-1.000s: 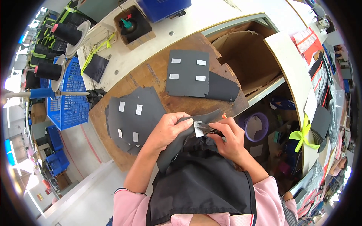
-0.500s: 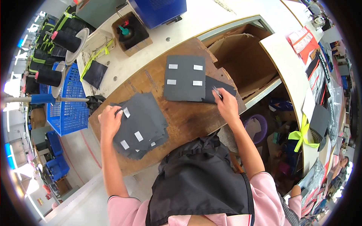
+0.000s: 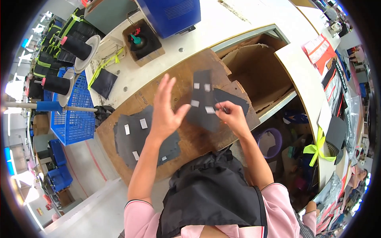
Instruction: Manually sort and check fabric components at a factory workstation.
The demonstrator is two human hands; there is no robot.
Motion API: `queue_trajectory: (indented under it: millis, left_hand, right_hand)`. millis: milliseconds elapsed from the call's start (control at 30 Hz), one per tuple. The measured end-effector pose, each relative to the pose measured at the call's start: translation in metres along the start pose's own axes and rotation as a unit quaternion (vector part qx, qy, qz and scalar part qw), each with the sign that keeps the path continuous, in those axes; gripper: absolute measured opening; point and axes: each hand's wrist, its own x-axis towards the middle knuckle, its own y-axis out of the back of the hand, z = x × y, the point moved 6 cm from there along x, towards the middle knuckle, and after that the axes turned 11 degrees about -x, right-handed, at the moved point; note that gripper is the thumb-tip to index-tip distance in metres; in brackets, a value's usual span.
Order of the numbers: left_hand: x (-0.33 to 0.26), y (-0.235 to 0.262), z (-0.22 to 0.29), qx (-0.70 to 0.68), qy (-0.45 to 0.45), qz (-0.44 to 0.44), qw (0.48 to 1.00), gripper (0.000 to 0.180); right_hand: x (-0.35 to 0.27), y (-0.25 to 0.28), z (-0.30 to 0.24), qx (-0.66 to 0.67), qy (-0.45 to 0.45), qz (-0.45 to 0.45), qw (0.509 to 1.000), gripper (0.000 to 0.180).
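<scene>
A dark grey panel [image 3: 201,95] with white rectangular patches is blurred and tilted above the brown wooden board [image 3: 186,146]. My right hand [image 3: 234,119] is closed round a small metal-tipped tool [image 3: 220,105], its exact kind unclear, with its fingertips at the panel's right edge. To the panel's left, my left hand [image 3: 164,115] is raised with fingers stretched and thumb apart, holding nothing. Below and left of it lies a pile of similar dark panels [image 3: 133,139], some with white patches. Another dark piece [image 3: 232,101] rests on the board behind my right hand.
A blue machine box [image 3: 170,16] and a cardboard tray with a green-topped bottle [image 3: 136,39] stand on the white table. Beyond the board's right edge is an open cardboard box [image 3: 254,71]. Black thread spools [image 3: 75,47] and a blue basket [image 3: 73,119] are at left.
My left hand has left the pile and moved right and up, opening. The patched panel has shifted from lying flat to a tilted, blurred position nearer me. My right hand has moved slightly left and down.
</scene>
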Motion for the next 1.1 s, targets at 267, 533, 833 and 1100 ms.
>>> queue_trajectory:
  millis: [267, 533, 833, 1100]
  left_hand:
    - [-0.030, -0.065, -0.031, -0.373, 0.328, -0.339, 0.799, 0.030]
    - [-0.070, -0.055, -0.013, -0.443, 0.391, -0.226, 0.774, 0.030]
    - [-0.078, -0.046, 0.000, -0.418, 0.393, -0.071, 0.816, 0.024]
    - [-0.077, -0.042, 0.008, -0.343, 0.375, -0.143, 0.849, 0.023]
  right_hand:
    - [-0.047, 0.032, -0.021, 0.085, -0.067, -0.222, 0.969, 0.009]
    - [-0.047, 0.028, -0.003, 0.152, -0.134, -0.207, 0.957, 0.009]
    - [-0.099, 0.012, -0.083, -0.236, 0.301, 0.123, 0.916, 0.034]
    - [-0.092, 0.007, -0.090, -0.327, 0.369, 0.072, 0.867, 0.032]
